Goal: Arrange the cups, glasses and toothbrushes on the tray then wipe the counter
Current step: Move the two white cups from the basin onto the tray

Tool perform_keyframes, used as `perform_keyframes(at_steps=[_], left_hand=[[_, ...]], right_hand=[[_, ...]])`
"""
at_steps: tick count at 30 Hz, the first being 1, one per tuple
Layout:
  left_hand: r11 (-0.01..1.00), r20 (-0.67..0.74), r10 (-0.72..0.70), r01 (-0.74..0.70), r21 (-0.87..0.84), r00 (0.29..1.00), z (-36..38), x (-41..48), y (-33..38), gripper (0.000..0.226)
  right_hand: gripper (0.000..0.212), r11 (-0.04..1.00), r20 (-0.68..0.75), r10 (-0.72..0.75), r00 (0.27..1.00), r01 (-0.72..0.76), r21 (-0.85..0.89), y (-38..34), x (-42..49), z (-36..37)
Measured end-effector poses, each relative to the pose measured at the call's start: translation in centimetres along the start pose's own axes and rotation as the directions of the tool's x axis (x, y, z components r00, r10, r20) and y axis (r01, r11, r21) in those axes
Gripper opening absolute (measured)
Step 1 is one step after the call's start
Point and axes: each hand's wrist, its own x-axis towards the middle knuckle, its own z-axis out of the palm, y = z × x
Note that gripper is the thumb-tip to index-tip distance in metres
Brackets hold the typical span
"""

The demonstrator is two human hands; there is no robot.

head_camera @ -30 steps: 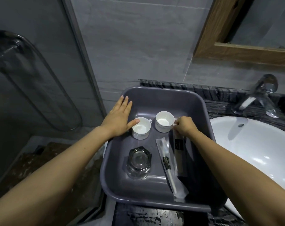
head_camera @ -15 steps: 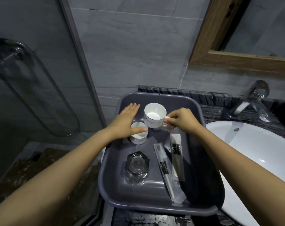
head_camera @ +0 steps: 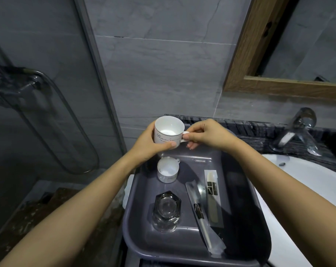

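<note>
You hold the white cup in the air above the far end of the tray, clear of everything in it. Your left hand wraps its body from the left, with the thumb pressed across the near side. Your right hand pinches the small handle between thumb and fingertips. The cup looks like glazed ceramic, so treat it as stiff, light, smooth and likely to chip if it knocks another piece. The grip round the body probably carries the weight best, and the handle only steers. Directly below, at the far left of the tray, the second cup stands upright. The glass stands nearer you, and the two wrapped toothbrushes lie lengthwise to its right. Set the cup down gently beside them, not onto them.
</note>
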Motion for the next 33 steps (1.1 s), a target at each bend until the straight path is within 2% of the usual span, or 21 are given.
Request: perform_keyframes(at_steps=[3,5,9,14,23,26,33], left_hand=[[0.998,-0.127,-0.046,0.042,-0.04,0.991,-0.5,-0.4,-0.3,0.07],[0.997,-0.179,-0.065,0.057,-0.054,0.982,-1.0,-0.6,-0.4,0.065],[0.997,-0.21,-0.076,0.075,-0.013,0.975,-2.5,-0.8,-0.5,0.068],[0.995,-0.221,-0.099,0.097,-0.021,0.97,-3.3,-1.0,-1.3,0.07],[0.988,-0.216,-0.148,0.135,-0.074,0.965,-3.0,-0.5,-2.5,0.064],[0.988,-0.208,-0.148,0.137,-0.064,0.967,-2.9,-0.2,-2.6,0.059],[0.989,-0.197,-0.143,0.131,-0.075,0.97,-3.0,0.2,-2.5,0.052]], right_hand=[[0.027,0.993,0.061,0.032,0.998,-0.038,0.113,1.8,0.7,0.0],[0.031,0.988,0.084,0.087,0.993,-0.097,0.122,4.1,1.3,0.5],[0.034,0.969,0.106,0.214,0.971,-0.224,0.1,9.1,2.6,2.2],[0.041,0.964,0.154,0.26,0.953,-0.265,0.013,12.2,3.8,3.9],[0.025,0.932,0.142,0.241,0.96,-0.27,0.244,15.0,5.4,5.3],[0.012,0.907,0.155,0.248,0.956,-0.285,0.309,15.1,5.4,5.3],[0.016,0.892,0.165,0.266,0.95,-0.307,0.333,14.8,4.6,4.2]])
